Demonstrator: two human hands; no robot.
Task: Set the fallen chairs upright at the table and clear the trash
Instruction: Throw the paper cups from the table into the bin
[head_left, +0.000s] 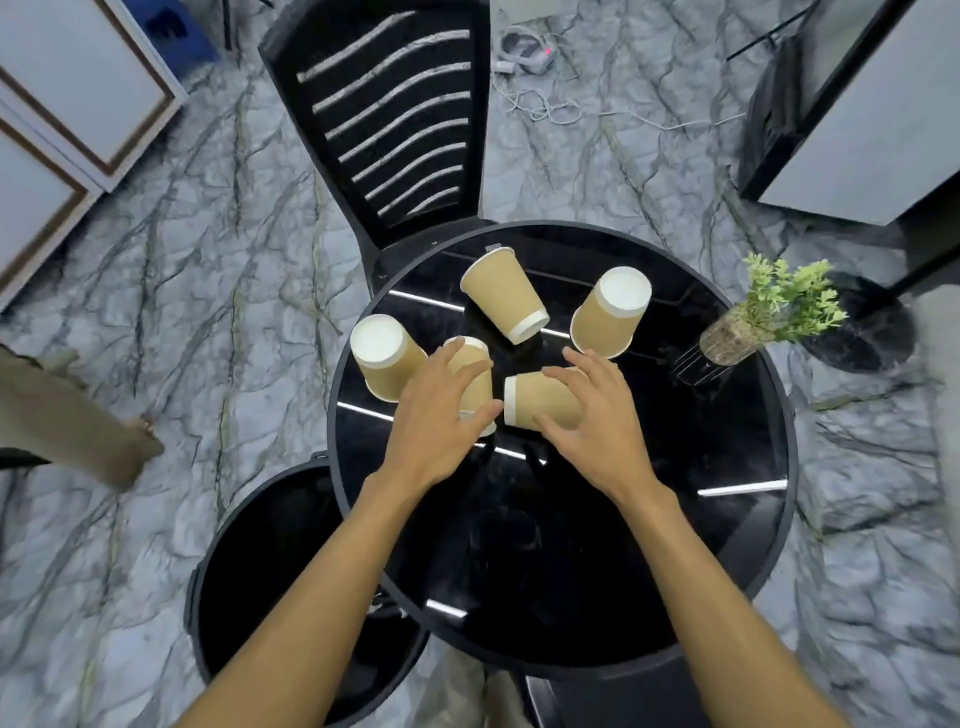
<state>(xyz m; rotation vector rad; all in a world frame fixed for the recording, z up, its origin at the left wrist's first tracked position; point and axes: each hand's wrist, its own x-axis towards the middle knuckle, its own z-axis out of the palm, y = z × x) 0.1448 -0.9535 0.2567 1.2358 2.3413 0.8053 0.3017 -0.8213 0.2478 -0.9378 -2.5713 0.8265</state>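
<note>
Several tan paper cups lie on a round black table (727, 519). My left hand (441, 421) grips one cup (475, 379) near the table's left side, fingers curled over it. My right hand (592, 415) grips a cup lying on its side (535, 402), its white rim pointing left. Another cup (382, 356) stands upside down at the left rim, a second (613, 312) upside down at the back right, and a third (501, 293) lies tipped at the back. A black slatted chair (395, 119) stands upright behind the table.
A black round bin (249, 571) stands open on the floor at the table's left front. A small green plant in a glass vase (753, 322) sits at the table's right edge. Someone's trouser leg and foot (88, 426) are at left. Cables lie on the marble floor behind.
</note>
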